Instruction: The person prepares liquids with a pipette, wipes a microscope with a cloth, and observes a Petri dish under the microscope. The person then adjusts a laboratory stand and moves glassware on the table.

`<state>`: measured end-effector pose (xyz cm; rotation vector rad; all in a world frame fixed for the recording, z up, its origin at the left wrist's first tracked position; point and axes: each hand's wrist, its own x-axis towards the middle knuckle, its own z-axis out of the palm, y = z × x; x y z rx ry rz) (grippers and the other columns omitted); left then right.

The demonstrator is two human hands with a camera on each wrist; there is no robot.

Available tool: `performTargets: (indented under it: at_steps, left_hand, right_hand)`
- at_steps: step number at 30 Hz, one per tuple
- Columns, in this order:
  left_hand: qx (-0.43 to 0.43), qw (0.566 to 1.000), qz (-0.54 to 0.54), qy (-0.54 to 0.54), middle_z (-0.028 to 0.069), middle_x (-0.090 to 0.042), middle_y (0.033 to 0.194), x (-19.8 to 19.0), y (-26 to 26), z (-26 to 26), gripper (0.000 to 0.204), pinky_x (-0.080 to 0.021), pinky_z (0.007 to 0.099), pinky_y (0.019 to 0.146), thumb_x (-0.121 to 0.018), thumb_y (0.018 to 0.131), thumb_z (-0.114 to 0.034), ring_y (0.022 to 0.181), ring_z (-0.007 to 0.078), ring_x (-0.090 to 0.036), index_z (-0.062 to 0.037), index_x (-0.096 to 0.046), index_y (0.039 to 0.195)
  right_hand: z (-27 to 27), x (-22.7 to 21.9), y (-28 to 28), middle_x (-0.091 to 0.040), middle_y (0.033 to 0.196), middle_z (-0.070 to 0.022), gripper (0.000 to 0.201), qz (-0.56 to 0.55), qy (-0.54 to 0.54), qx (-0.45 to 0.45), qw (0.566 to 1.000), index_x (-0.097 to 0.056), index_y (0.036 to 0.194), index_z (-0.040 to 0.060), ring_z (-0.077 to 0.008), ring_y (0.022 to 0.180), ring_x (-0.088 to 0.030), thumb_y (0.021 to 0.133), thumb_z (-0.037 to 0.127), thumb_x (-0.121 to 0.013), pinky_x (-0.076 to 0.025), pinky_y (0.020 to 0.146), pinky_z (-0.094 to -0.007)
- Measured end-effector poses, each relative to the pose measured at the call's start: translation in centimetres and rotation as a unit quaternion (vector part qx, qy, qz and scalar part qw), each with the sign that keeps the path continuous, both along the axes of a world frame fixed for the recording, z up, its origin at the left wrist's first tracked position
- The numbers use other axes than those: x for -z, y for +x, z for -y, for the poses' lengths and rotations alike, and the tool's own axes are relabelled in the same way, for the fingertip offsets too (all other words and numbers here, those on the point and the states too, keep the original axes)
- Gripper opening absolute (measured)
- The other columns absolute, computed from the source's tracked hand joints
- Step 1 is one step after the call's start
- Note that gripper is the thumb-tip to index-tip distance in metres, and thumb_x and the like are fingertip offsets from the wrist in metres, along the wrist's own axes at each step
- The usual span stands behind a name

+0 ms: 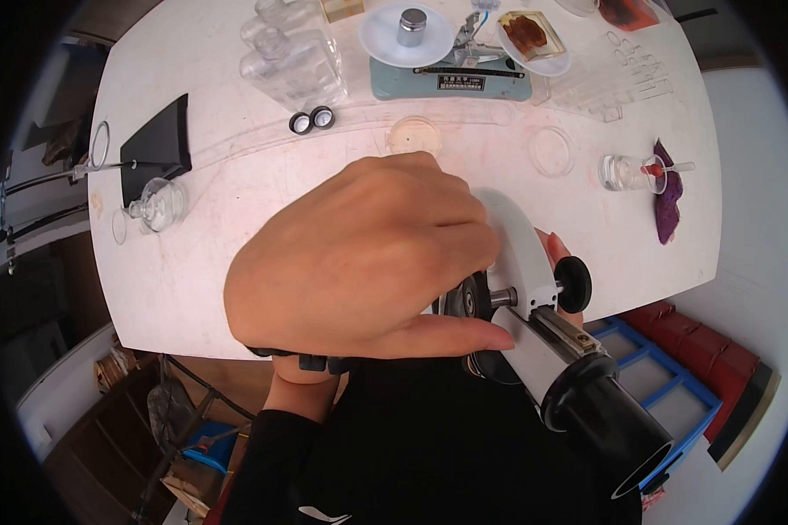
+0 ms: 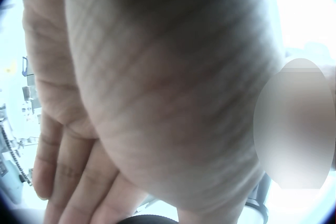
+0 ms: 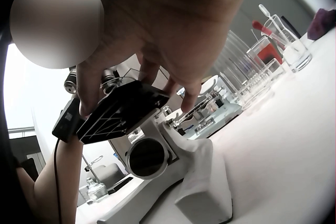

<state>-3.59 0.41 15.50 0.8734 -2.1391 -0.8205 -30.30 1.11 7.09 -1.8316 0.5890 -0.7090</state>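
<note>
A white microscope point(image 1: 512, 236) stands at the table's near edge, its black eyepiece point(image 1: 617, 429) tilted toward the person. My left hand point(image 1: 368, 254) reaches across it, back upward, fingers bent over its left side and thumb on the white tube beside a black focus knob point(image 1: 473, 297). Its fingertips are hidden in the head view; the left wrist view is mostly palm, with a black round part point(image 2: 149, 220) between fingers and thumb. My right hand point(image 3: 173, 29) grips the black stage point(image 3: 123, 111), thumb at one side, fingers at the other. Below the stage is a round mirror point(image 3: 147, 158).
A balance point(image 1: 451, 80) stands at the back, bearing a metal weight point(image 1: 411, 28). Clear bottles point(image 1: 293, 70) are left of it, test tubes point(image 1: 639, 79) right. A beaker point(image 1: 622, 172) with a red-bulbed dropper, a purple piece point(image 1: 667, 201) and a glass flask point(image 1: 159, 206) stand around.
</note>
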Motion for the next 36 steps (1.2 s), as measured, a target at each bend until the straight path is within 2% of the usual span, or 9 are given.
performTargets:
  at_steps: [16, 20, 22, 23, 25, 26, 32, 34, 36]
  left_hand:
    - [-0.003, 1.000, 0.003, 0.006, 0.0110, -0.063, 0.076, -0.1, 0.0, 0.0, 0.042, -0.048, 0.0342, 0.062, -0.087, 0.061, -0.029, 0.067, 0.0285, -0.062, -0.0001, -0.062, 0.078]
    - [0.000, 1.000, 0.003, 0.005, 0.0111, -0.063, 0.076, -0.1, 0.0, 0.0, 0.041, -0.048, 0.0343, 0.063, -0.087, 0.061, -0.028, 0.067, 0.0285, -0.062, -0.0001, -0.062, 0.078]
    - [0.001, 1.000, 0.005, 0.007, 0.0111, -0.063, 0.076, -0.2, 0.0, 0.0, 0.041, -0.048, 0.0343, 0.062, -0.087, 0.061, -0.027, 0.067, 0.0285, -0.062, 0.0000, -0.062, 0.078]
    - [-0.001, 1.000, 0.003, 0.005, 0.0113, -0.063, 0.076, -0.2, 0.0, 0.0, 0.041, -0.048, 0.0343, 0.062, -0.087, 0.062, -0.027, 0.067, 0.0286, -0.062, 0.0000, -0.062, 0.078]
    - [-0.003, 1.000, 0.001, 0.003, 0.0114, -0.064, 0.077, -0.2, -0.1, 0.0, 0.041, -0.048, 0.0343, 0.062, -0.087, 0.062, -0.028, 0.067, 0.0286, -0.062, 0.0001, -0.062, 0.079]
    - [-0.004, 1.000, 0.000, 0.003, 0.0115, -0.064, 0.077, -0.1, -0.1, 0.0, 0.041, -0.048, 0.0342, 0.062, -0.087, 0.062, -0.028, 0.067, 0.0286, -0.062, 0.0001, -0.062, 0.079]
    - [-0.007, 1.000, 0.000, 0.000, 0.0117, -0.064, 0.077, -0.1, -0.1, -0.1, 0.041, -0.049, 0.0339, 0.062, -0.087, 0.062, -0.028, 0.067, 0.0286, -0.062, -0.0001, -0.062, 0.078]
    - [-0.008, 1.000, 0.001, -0.001, 0.0117, -0.064, 0.077, -0.1, -0.1, -0.1, 0.040, -0.049, 0.0339, 0.062, -0.087, 0.062, -0.028, 0.067, 0.0285, -0.062, -0.0003, -0.062, 0.078]
    - [-0.011, 1.000, -0.001, -0.002, 0.0114, -0.063, 0.076, -0.1, -0.1, 0.0, 0.040, -0.049, 0.0339, 0.063, -0.087, 0.061, -0.027, 0.067, 0.0285, -0.062, -0.0009, -0.061, 0.077]
  right_hand:
    - [-0.8, 0.8, -2.8, -0.041, 0.137, -0.0287, 0.114, -0.018, 0.088, 0.025, 0.996, -0.020, 0.152, 0.0124, -0.0349, 0.111, -0.059, 0.060, 0.010, -0.087, -0.049, 0.090, -0.0404]
    - [-0.4, 1.9, -4.4, -0.051, 0.130, -0.0276, 0.113, -0.046, 0.039, 0.010, 0.998, -0.018, 0.153, 0.0135, -0.0371, 0.119, -0.052, 0.061, 0.011, -0.086, -0.045, 0.094, -0.0435]
    - [-0.7, 2.5, -4.9, -0.059, 0.120, -0.0256, 0.115, -0.053, 0.160, 0.042, 0.985, -0.015, 0.153, 0.0147, -0.0382, 0.127, -0.045, 0.061, 0.011, -0.084, -0.038, 0.101, -0.0458]
    - [-1.0, 2.7, -5.0, -0.059, 0.120, -0.0256, 0.115, -0.052, 0.160, 0.042, 0.985, -0.015, 0.153, 0.0147, -0.0382, 0.127, -0.045, 0.061, 0.011, -0.084, -0.038, 0.101, -0.0458]
    - [-1.4, 2.7, -4.8, -0.062, 0.119, -0.0223, 0.115, -0.034, 0.284, 0.133, 0.949, -0.014, 0.153, 0.0152, -0.0388, 0.128, -0.043, 0.061, 0.011, -0.082, -0.032, 0.106, -0.0491]
    - [-1.6, 2.4, -4.9, -0.062, 0.119, -0.0223, 0.115, -0.034, 0.283, 0.133, 0.949, -0.014, 0.153, 0.0152, -0.0388, 0.128, -0.043, 0.061, 0.011, -0.082, -0.032, 0.106, -0.0491]
    - [-1.4, -0.4, -4.7, -0.065, 0.115, -0.0189, 0.114, -0.050, 0.135, 0.104, 0.984, -0.014, 0.153, 0.0145, -0.0379, 0.129, -0.043, 0.062, 0.010, -0.082, -0.028, 0.107, -0.0542]
    - [-1.1, 0.3, -4.8, -0.066, 0.111, -0.0183, 0.117, -0.001, -0.019, 0.095, 0.995, -0.012, 0.152, 0.0126, -0.0377, 0.128, -0.044, 0.061, 0.009, -0.085, -0.029, 0.107, -0.0537]
    - [-0.9, 0.2, -5.0, -0.066, 0.111, -0.0179, 0.118, -0.003, -0.028, 0.101, 0.995, -0.011, 0.152, 0.0114, -0.0378, 0.127, -0.045, 0.061, 0.009, -0.086, -0.029, 0.106, -0.0537]
